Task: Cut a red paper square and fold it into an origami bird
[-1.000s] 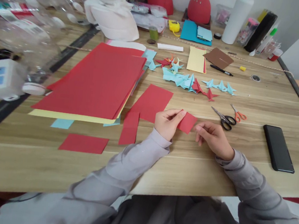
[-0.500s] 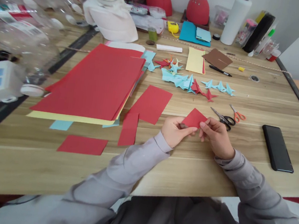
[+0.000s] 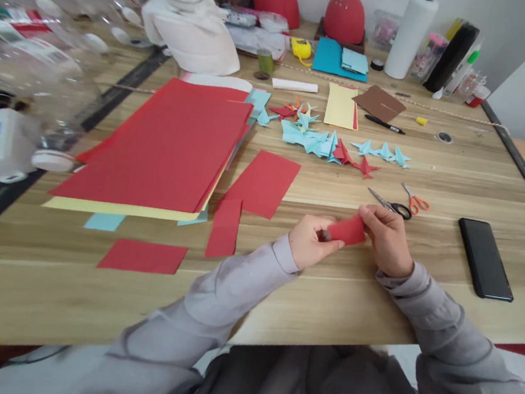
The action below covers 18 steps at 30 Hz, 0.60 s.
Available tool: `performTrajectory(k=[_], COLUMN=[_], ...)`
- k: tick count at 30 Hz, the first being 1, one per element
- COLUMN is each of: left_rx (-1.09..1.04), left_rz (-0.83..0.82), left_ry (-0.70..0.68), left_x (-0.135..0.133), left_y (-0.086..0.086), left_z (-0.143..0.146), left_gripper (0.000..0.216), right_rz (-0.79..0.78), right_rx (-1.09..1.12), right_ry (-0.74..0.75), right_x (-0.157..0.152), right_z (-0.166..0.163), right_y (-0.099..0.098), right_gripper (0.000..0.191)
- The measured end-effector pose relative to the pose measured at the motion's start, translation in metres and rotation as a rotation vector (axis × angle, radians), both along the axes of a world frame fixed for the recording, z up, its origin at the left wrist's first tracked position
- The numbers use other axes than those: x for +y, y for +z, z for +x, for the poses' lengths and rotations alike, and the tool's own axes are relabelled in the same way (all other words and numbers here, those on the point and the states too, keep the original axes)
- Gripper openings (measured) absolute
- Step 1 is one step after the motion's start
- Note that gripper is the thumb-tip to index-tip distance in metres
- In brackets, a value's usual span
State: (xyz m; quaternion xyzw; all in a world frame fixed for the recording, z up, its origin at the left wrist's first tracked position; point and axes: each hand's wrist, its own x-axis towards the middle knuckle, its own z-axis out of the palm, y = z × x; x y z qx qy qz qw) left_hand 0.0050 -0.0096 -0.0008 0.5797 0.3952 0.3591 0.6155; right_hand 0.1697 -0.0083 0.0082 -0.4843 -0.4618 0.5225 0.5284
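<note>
A small piece of red paper [image 3: 348, 230] is held above the table between both hands. My left hand [image 3: 310, 242] pinches its left end, thumb in front and the other fingers partly hidden behind it. My right hand [image 3: 389, 240] grips the upper right corner between thumb and fingers. Just beyond the right hand lie black-handled scissors [image 3: 401, 210] and a smaller orange-handled pair [image 3: 417, 204]. Red paper pieces [image 3: 266, 183] rest to the left, near a stack of large red sheets [image 3: 164, 141].
Folded paper cranes [image 3: 311, 140], light blue and red, lie beyond the hands. A black phone [image 3: 485, 259] is at the right. Clear plastic bottles [image 3: 61, 92] crowd the left side. Yellow paper [image 3: 341, 107], a pen [image 3: 384, 123] and a tape measure [image 3: 301, 48] are farther back.
The red paper has turned from a diamond-like view to a narrower, lower shape. My right hand has shifted to its upper corner, and my left hand has moved slightly right and down.
</note>
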Motion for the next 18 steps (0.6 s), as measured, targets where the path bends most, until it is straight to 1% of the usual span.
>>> performTrajectory(k=[2, 4, 7, 10, 12, 14, 15, 18], left_rx=[-0.007, -0.033, -0.075, -0.119, -0.155, -0.171, -0.159, -0.021], left_rz=[-0.059, -0.129, -0.142, -0.103, -0.087, -0.039, 0.01, 0.26], left_ry=[-0.021, -0.027, 0.006, 0.038, 0.056, 0.112, 0.155, 0.265], left_x=[0.0, 0.002, 0.005, 0.009, 0.011, 0.011, 0.01, 0.009], left_y=[-0.001, 0.0, 0.002, 0.001, -0.001, -0.003, -0.004, -0.006], left_z=[0.0, 0.0, -0.002, -0.003, -0.003, -0.002, -0.002, -0.002], left_gripper=[0.018, 0.018, 0.019, 0.019, 0.024, 0.036, 0.045, 0.07], right_rz=[-0.051, -0.08, -0.085, -0.053, -0.035, -0.023, -0.02, -0.026], right_rx=[0.064, 0.129, 0.135, 0.049, 0.008, -0.006, -0.008, -0.012], right_ry=[-0.075, -0.102, -0.036, 0.07, 0.086, 0.051, 0.027, -0.027], right_x=[0.004, 0.007, 0.005, 0.0, -0.001, -0.001, 0.0, 0.002], right_z=[0.004, 0.007, 0.005, 0.001, 0.0, 0.0, 0.001, 0.002], right_y=[0.0, 0.003, 0.006, 0.006, 0.004, 0.002, 0.002, 0.002], right_gripper=[0.03, 0.031, 0.033, 0.028, 0.026, 0.028, 0.028, 0.027])
